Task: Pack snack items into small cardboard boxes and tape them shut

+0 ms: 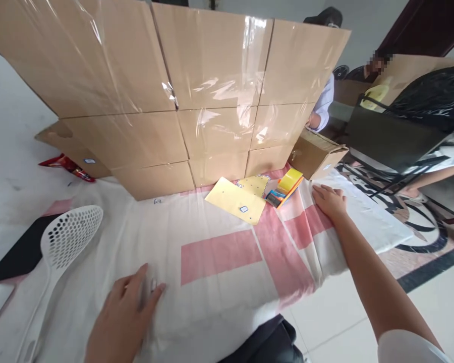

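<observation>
Two hands pressed flat on a pink-and-white cloth.
A white slotted scoop lies left; the left hand rests spread on the cloth, and the right hand lies flat beside yellow cards.

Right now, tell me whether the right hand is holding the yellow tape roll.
No. The right hand lies flat and open on the cloth, apart from the yellow tape roll.
</observation>
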Tool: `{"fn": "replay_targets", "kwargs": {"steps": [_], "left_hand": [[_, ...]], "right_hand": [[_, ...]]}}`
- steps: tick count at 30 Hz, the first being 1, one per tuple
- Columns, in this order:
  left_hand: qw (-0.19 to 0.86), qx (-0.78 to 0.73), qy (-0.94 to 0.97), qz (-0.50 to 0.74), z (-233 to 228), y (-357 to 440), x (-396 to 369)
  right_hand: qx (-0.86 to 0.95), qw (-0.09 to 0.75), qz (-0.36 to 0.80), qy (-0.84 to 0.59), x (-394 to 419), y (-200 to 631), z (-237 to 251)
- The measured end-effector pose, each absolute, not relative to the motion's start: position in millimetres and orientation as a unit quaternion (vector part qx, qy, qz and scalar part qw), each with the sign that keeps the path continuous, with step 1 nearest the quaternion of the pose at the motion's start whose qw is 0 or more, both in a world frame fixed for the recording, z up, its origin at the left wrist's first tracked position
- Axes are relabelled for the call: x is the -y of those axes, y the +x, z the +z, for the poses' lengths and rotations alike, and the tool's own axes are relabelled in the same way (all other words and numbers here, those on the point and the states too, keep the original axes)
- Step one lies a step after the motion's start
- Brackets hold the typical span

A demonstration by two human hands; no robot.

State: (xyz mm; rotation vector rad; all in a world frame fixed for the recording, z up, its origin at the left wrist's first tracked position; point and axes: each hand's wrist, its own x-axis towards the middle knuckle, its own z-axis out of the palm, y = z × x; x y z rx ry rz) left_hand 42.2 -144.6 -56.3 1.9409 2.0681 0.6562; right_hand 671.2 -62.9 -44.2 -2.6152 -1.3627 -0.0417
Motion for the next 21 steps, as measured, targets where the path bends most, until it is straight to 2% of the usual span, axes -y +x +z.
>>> {"fn": "replay_targets", "kwargs": {"steps": [5, 10, 16, 21], "left_hand": [[0.197, -0.715, 0.657, 0.133, -65, 42, 134], [0.176, -0.694, 0.662, 0.220, -47, 64, 111], [0.218, -0.555, 0.754, 0.276, -2, 164, 52], [0.245, -0.479, 0.791, 0.290, -9, 251, -18]], "right_hand": [[0.467, 0.108, -0.018, -0.878, 65, 672, -46], [0.469, 0.132, -0.009, -0.873, 67, 675, -46], [0.482, 0.164, 0.014, -0.861, 70, 682, -46], [0.477, 0.198, 0.006, -0.856, 68, 688, -50]]}}
